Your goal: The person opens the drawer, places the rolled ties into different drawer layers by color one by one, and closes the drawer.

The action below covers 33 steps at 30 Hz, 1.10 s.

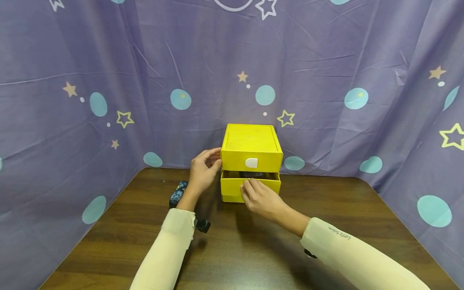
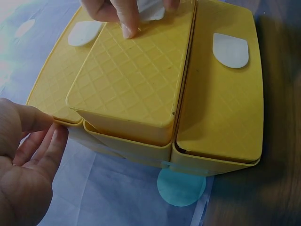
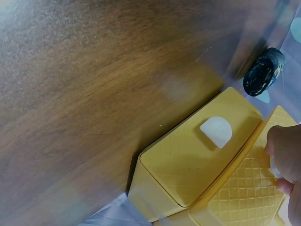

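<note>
A yellow drawer cabinet [image 1: 251, 139] stands at the back of the table. Its middle drawer [image 2: 136, 80] is pulled part way out, between the closed top drawer [image 1: 235, 160] and the closed bottom drawer [image 3: 183, 155]. My right hand [image 1: 262, 197] pinches the white handle [image 2: 151, 9] of the pulled-out drawer; much of that handle is hidden by the fingers. A dark item with pale markings [image 1: 253, 175] shows inside this drawer. My left hand [image 1: 204, 171] rests against the cabinet's left side, thumb and fairly straight fingers touching its front edge near the top drawer.
A dark blue patterned item [image 1: 177, 194] lies on the wooden table [image 1: 232, 253], left of the cabinet and partly behind my left wrist. A purple curtain [image 1: 319, 52] with stars and dots hangs close behind the cabinet and along both sides.
</note>
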Motion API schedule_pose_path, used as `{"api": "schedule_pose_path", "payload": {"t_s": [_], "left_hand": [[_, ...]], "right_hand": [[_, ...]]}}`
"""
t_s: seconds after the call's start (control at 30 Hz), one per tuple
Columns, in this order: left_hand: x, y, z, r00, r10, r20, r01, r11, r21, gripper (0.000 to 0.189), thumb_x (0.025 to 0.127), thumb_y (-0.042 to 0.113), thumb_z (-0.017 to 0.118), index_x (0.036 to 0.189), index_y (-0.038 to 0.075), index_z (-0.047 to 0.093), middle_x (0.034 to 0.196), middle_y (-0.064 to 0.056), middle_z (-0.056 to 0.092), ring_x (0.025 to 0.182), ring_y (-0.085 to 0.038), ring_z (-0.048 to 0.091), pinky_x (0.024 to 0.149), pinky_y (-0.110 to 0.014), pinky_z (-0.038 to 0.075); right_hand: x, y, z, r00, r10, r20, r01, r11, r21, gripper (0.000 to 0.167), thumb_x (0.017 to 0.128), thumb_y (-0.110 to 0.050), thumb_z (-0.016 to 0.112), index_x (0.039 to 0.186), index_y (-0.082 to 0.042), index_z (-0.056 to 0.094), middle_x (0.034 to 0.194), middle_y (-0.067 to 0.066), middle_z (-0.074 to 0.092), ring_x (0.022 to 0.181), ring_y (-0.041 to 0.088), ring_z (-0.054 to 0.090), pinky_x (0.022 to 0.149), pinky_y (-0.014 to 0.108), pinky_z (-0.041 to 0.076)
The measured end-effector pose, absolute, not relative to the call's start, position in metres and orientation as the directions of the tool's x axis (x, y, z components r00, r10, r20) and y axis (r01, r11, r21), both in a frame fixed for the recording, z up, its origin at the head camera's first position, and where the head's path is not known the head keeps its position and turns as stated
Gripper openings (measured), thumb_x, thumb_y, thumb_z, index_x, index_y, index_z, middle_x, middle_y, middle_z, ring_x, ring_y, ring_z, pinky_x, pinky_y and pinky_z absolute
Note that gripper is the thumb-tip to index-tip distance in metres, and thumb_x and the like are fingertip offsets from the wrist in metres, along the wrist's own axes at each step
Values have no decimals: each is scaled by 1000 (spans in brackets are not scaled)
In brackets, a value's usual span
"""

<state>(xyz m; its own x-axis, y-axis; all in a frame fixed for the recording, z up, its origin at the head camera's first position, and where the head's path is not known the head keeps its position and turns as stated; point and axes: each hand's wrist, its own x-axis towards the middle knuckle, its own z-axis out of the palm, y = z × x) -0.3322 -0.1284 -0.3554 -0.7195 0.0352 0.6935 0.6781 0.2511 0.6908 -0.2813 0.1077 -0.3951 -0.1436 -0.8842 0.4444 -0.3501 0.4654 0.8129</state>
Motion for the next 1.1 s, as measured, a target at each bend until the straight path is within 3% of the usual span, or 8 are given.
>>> {"api": "schedule_pose_path", "payload": {"t_s": [0.23,0.7,1.1], "left_hand": [[-331,-129,-355,-718,32,695,679,250,690,35,94,-5,70,128,1,70,115,-13,69,105,-25,69,89,-28,59],[-333,-128,-356,-713,28,701,683,255,684,35,93,-6,70,127,2,71,114,-13,69,104,-25,69,88,-27,59],[-334,-129,-357,-705,31,708,689,263,675,35,93,-6,70,127,1,70,113,-13,70,103,-25,69,86,-25,59]], "right_hand": [[-285,107,-395,-134,-885,446,-339,464,819,50,107,9,22,112,6,72,101,21,64,90,31,62,87,35,58],[-298,107,-394,-129,-883,452,-324,468,822,49,107,8,23,111,6,72,96,19,63,85,28,61,81,34,57],[-303,108,-395,-207,-882,424,-347,472,811,56,107,7,16,117,5,71,104,20,64,93,30,62,89,35,57]]}}
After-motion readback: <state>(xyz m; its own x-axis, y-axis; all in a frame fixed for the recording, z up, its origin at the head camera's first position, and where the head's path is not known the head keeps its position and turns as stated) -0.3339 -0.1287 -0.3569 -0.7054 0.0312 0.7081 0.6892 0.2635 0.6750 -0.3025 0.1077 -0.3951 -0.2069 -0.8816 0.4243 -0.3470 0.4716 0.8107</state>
